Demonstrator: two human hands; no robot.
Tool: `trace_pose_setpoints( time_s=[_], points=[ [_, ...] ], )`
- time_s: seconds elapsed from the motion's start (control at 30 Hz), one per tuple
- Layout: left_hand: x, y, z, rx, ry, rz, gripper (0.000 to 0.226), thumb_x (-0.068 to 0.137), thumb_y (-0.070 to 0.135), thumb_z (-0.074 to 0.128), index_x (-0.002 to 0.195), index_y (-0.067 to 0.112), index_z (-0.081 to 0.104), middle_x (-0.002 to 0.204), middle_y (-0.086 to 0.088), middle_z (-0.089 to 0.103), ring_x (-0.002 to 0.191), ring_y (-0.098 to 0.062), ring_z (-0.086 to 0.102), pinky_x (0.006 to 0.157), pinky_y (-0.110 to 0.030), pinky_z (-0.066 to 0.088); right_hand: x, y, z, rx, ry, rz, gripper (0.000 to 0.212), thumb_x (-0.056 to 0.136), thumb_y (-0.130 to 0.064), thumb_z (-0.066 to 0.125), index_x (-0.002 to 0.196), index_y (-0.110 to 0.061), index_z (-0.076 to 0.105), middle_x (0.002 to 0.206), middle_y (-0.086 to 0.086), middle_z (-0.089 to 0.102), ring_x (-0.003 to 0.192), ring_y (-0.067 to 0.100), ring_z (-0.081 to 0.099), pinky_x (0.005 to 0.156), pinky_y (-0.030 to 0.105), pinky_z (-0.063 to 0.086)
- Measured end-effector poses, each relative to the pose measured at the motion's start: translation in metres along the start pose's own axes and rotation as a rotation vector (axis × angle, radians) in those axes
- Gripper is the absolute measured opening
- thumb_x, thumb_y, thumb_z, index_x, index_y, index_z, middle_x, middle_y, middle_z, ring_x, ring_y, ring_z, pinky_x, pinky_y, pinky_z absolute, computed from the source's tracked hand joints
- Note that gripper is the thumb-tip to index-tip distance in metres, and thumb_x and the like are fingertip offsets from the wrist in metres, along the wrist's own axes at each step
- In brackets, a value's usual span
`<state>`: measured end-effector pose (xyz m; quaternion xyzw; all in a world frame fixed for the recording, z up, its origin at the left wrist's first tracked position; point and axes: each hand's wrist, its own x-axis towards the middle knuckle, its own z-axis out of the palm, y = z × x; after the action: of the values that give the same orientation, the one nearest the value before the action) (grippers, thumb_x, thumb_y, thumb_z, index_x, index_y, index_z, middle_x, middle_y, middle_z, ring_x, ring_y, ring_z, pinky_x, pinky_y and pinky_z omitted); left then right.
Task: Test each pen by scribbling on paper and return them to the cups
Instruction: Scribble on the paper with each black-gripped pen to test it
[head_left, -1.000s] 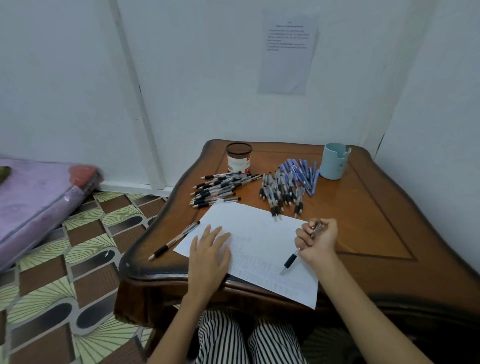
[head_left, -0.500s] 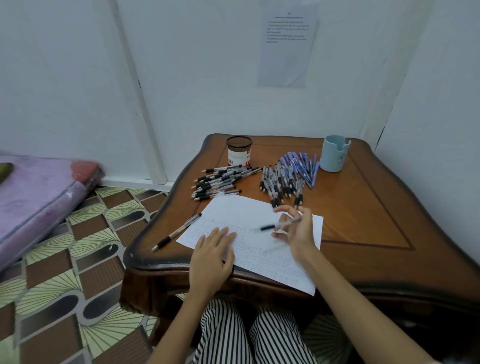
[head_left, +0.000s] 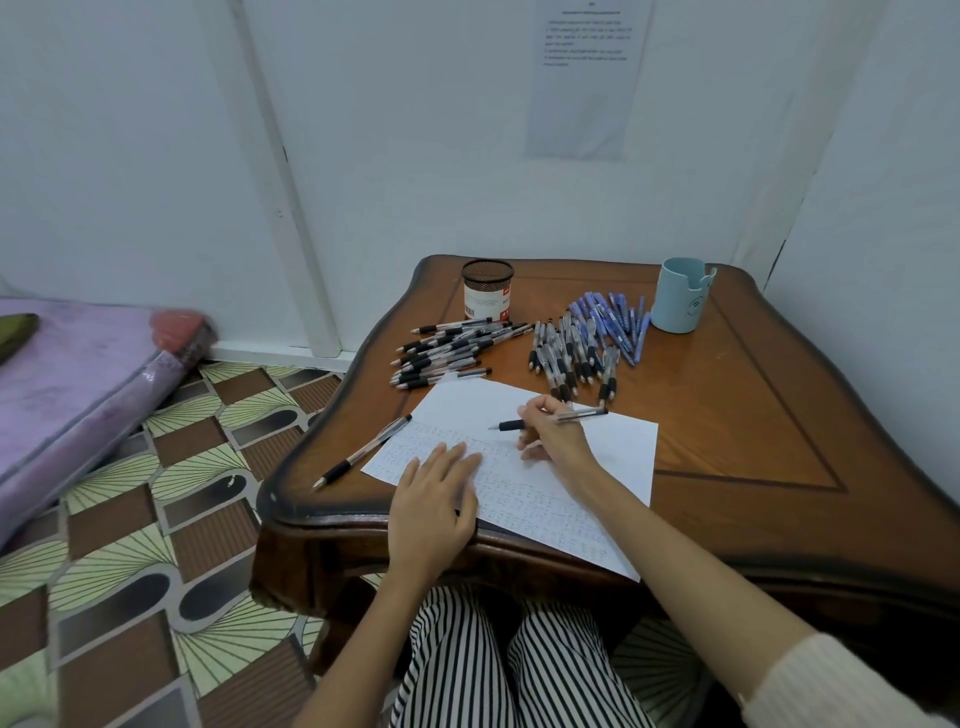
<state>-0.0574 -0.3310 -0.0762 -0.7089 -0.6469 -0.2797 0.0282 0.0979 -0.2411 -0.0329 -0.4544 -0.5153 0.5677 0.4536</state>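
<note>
Table sits in a corner: wall close behind its far edge and along its right side, floor open on the left. Paper lies at the front. Its near edge runs past the table's front rim and the near-right corner hangs off.

L hand lies flat on the paper's near-left part, fingers straight, heel at the rim, holding nothing. R hand is over the paper's far half, fingers curled round a pen. Pen is approx level, tip pointing left; can't tell if the tip touches the sheet.

Loose pen lies diagonal nr the table's left edge, top end at the paper's left edge, tip nr the rim.

Behind the paper:
- Black pens fan out in front of the mesh cup.
- Mid pile has its nearest pens reaching the paper's far edge, just beyond R hand.
- Blue pens lie beside the blue cup, nr the far-right corner.

Bare wood shows right of the paper out to the right edge, and btwn the two cups at the back.

Vs 1 s ago: R hand then held the pen steep, tip down over the paper's near-right part. Half a sec ago the pen was already level. Now the hand is further up the sheet, nearer the mid pile. L hand is in the same spot, same flat pose. Loose pen, piles and cups haven't moved.
</note>
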Motion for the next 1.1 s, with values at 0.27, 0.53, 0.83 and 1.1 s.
trace_pose_setpoints(
  time_s=[0.27, 0.53, 0.83, 1.1],
  points=[
    [0.000, 0.000, 0.002, 0.000, 0.026, 0.007, 0.044, 0.089, 0.032, 0.034, 0.119, 0.023, 0.065, 0.127, 0.001, 0.061, 0.125, -0.019, 0.052, 0.104, -0.041, 0.035, 0.006, 0.008, 0.002, -0.311, 0.013, -0.173, 0.045, 0.080, -0.028, 0.074, 0.049, -0.014, 0.046, 0.041, -0.009, 0.045, 0.043, 0.006, 0.044, 0.048, 0.018, 0.036],
    [0.000, -0.001, 0.003, 0.011, 0.041, 0.005, 0.044, 0.088, 0.032, 0.034, 0.119, 0.023, 0.065, 0.128, 0.002, 0.061, 0.126, -0.019, 0.051, 0.105, -0.041, 0.034, 0.014, 0.018, 0.000, -0.371, 0.101, -0.268, 0.046, 0.082, -0.026, 0.072, 0.048, -0.014, 0.044, 0.045, -0.001, 0.045, 0.047, 0.007, 0.039, 0.051, 0.020, 0.033],
    [0.000, 0.001, 0.003, 0.009, 0.034, 0.001, 0.046, 0.088, 0.031, 0.033, 0.120, 0.021, 0.065, 0.128, 0.000, 0.060, 0.126, -0.019, 0.050, 0.105, -0.043, 0.036, 0.015, 0.020, 0.002, -0.455, 0.108, -0.324, 0.046, 0.084, -0.010, 0.061, 0.047, -0.019, 0.033, 0.048, 0.001, 0.034, 0.051, 0.012, 0.031, 0.055, 0.030, 0.026],
    [0.000, 0.002, 0.001, 0.004, 0.044, 0.005, 0.046, 0.087, 0.030, 0.034, 0.119, 0.020, 0.065, 0.127, -0.001, 0.062, 0.124, -0.021, 0.052, 0.104, -0.043, 0.037, 0.017, 0.022, -0.001, -0.415, 0.138, -0.327, 0.047, 0.086, -0.018, 0.066, 0.048, -0.019, 0.039, 0.046, -0.004, 0.039, 0.050, 0.010, 0.038, 0.054, 0.026, 0.030]
  ],
)
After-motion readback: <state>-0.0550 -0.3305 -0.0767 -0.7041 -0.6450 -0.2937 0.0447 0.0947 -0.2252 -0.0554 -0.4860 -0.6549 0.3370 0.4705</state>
